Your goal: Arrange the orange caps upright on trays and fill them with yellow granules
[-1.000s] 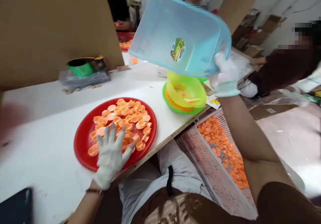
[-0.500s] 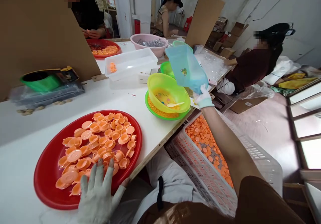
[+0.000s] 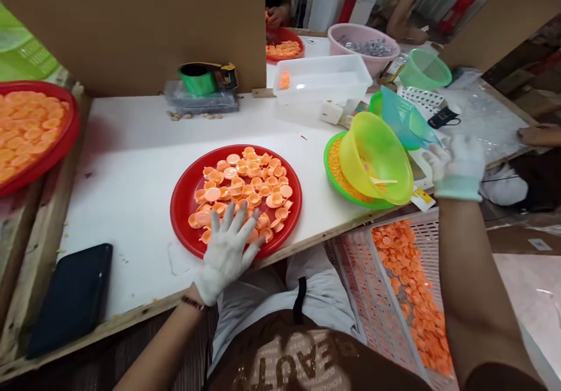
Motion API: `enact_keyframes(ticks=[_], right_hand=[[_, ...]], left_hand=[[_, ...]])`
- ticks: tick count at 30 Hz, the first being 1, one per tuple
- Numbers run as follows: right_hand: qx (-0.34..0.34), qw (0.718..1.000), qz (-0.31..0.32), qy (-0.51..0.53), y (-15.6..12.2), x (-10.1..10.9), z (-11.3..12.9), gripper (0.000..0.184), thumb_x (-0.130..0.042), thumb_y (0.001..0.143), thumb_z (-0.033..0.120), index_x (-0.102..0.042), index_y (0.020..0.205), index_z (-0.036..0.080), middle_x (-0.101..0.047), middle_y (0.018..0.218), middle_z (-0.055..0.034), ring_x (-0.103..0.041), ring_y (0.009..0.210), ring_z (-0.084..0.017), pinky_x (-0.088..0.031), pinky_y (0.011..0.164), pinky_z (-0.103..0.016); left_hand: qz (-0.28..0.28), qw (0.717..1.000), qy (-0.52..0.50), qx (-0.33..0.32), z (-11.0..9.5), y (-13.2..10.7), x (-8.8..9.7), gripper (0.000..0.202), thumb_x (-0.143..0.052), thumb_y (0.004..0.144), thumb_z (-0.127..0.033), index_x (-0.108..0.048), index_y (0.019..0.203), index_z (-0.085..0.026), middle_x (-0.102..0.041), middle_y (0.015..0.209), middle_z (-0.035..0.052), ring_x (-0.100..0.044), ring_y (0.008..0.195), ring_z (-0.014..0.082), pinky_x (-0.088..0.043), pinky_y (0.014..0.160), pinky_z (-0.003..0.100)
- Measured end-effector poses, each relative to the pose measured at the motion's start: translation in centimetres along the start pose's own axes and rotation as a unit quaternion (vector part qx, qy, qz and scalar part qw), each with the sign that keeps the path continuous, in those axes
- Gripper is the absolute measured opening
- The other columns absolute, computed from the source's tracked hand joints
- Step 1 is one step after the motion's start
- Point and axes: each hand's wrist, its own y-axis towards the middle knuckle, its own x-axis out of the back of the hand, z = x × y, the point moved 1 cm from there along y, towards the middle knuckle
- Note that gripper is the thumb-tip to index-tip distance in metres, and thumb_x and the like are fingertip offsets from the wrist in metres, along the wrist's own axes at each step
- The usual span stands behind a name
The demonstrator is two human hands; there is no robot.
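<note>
My left hand, in a white glove, lies flat with fingers spread on the near rim of a red plate heaped with several orange caps. My right hand, also gloved, is at the table's right edge beside a light blue plastic container that rests tilted behind a yellow-green bowl; its fingers look loosely curled and whether they still grip the container is unclear. The yellow bowl sits tilted in a green bowl of yellow bits.
A white crate of orange caps stands below the table on my right. A black phone lies near left. A tape dispenser, clear tub, pink basin, green cup and cardboard wall stand behind. Another person's hand works at right.
My right hand has brought the blue container down from high in the air to the table behind the yellow bowl. The view has swung left; my left hand stays on the plate.
</note>
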Motion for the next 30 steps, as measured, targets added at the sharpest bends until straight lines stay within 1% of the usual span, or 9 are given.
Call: enact_keyframes(ticks=[2, 5, 8, 11, 14, 17, 21, 24, 30], right_hand=[[0.067, 0.992, -0.031, 0.104, -4.4, 0.0, 0.7, 0.026, -0.060, 0.094, 0.022, -0.071, 0.115, 0.034, -0.071, 0.123, -0.0092, -0.074, 0.093, -0.016, -0.058, 0.081, -0.032], [0.046, 0.981, 0.183, 0.044, -13.4, -3.3, 0.7, 0.022, -0.060, 0.097, 0.030, -0.075, 0.113, 0.034, -0.075, 0.114, -0.0066, -0.074, 0.095, -0.022, -0.060, 0.091, -0.042], [0.072, 0.909, 0.407, -0.057, -21.0, -9.4, -1.0, 0.025, -0.059, 0.098, 0.031, -0.074, 0.119, 0.027, -0.076, 0.116, -0.0089, -0.071, 0.109, -0.024, -0.055, 0.104, -0.042], [0.151, 0.834, 0.494, -0.194, -24.9, -14.8, -2.6, 0.035, -0.055, 0.101, 0.033, -0.068, 0.130, 0.019, -0.068, 0.131, -0.0150, -0.065, 0.121, -0.029, -0.051, 0.107, -0.043], [0.201, 0.755, 0.528, -0.334, -26.1, -17.7, -2.9, 0.043, -0.054, 0.103, 0.035, -0.061, 0.142, 0.020, -0.065, 0.129, -0.0175, -0.066, 0.109, -0.031, -0.053, 0.092, -0.041], [0.222, 0.706, 0.572, -0.355, -25.9, -18.2, -2.7, 0.042, -0.055, 0.103, 0.035, -0.061, 0.142, 0.021, -0.068, 0.117, -0.0141, -0.066, 0.105, -0.030, -0.051, 0.088, -0.039], [0.213, 0.713, 0.595, -0.305, -24.7, -18.0, -2.8, 0.035, -0.055, 0.105, 0.033, -0.065, 0.135, 0.017, -0.070, 0.123, -0.0120, -0.064, 0.113, -0.026, -0.047, 0.098, -0.035], [0.239, 0.718, 0.569, -0.322, -24.1, -18.6, -2.5, 0.034, -0.052, 0.106, 0.027, -0.064, 0.136, 0.019, -0.069, 0.123, -0.0119, -0.063, 0.111, -0.025, -0.046, 0.093, -0.033], [0.280, 0.666, 0.571, -0.391, -24.8, -21.8, -1.3, 0.036, -0.043, 0.109, 0.039, -0.072, 0.115, 0.019, -0.069, 0.113, -0.0119, -0.064, 0.101, -0.024, -0.044, 0.082, -0.032]], left_hand=[[0.013, 0.999, 0.019, 0.039, 2.1, 1.5, 0.0, 0.068, -0.053, 0.095, -0.055, -0.052, 0.153, -0.018, -0.037, 0.166, 0.0203, -0.029, 0.154, 0.0505, -0.013, 0.123, 0.074], [0.008, 0.997, 0.027, 0.070, 4.5, 2.3, -0.2, 0.082, -0.062, 0.088, -0.062, -0.050, 0.154, -0.015, -0.032, 0.167, 0.0262, -0.027, 0.154, 0.0517, -0.009, 0.123, 0.074], [-0.002, 0.997, 0.024, 0.067, 4.9, 1.1, 0.1, 0.080, -0.059, 0.090, -0.061, -0.050, 0.153, -0.013, -0.027, 0.167, 0.0289, -0.024, 0.156, 0.0513, -0.009, 0.122, 0.075], [0.007, 1.000, 0.001, 0.023, 3.3, -1.2, 0.6, 0.064, -0.051, 0.098, -0.049, -0.052, 0.151, -0.014, -0.035, 0.166, 0.0238, -0.029, 0.155, 0.0463, -0.014, 0.124, 0.072], [0.037, 0.999, -0.025, -0.015, 1.8, -3.5, 0.8, 0.046, -0.048, 0.100, -0.042, -0.067, 0.133, -0.017, -0.046, 0.160, 0.0207, -0.038, 0.151, 0.0446, -0.026, 0.121, 0.071], [-0.002, 0.998, -0.066, -0.010, 1.5, -4.9, 1.1, 0.037, -0.049, 0.101, -0.041, -0.072, 0.118, -0.018, -0.058, 0.150, 0.0178, -0.051, 0.143, 0.0362, -0.037, 0.121, 0.059], [-0.046, 0.994, -0.081, 0.050, 2.0, -3.8, 1.4, 0.037, -0.045, 0.103, -0.037, -0.070, 0.121, -0.016, -0.066, 0.139, 0.0165, -0.064, 0.125, 0.0262, -0.051, 0.108, 0.040], [-0.026, 0.996, -0.048, 0.069, 2.4, -1.0, 1.1, 0.041, -0.047, 0.100, -0.029, -0.064, 0.133, -0.013, -0.065, 0.137, 0.0185, -0.065, 0.117, 0.0320, -0.053, 0.098, 0.046], [0.033, 0.996, 0.005, 0.085, 3.6, 2.1, 0.9, 0.027, -0.052, 0.091, -0.021, -0.072, 0.107, -0.013, -0.073, 0.103, 0.0166, -0.066, 0.093, 0.0351, -0.049, 0.079, 0.047]])
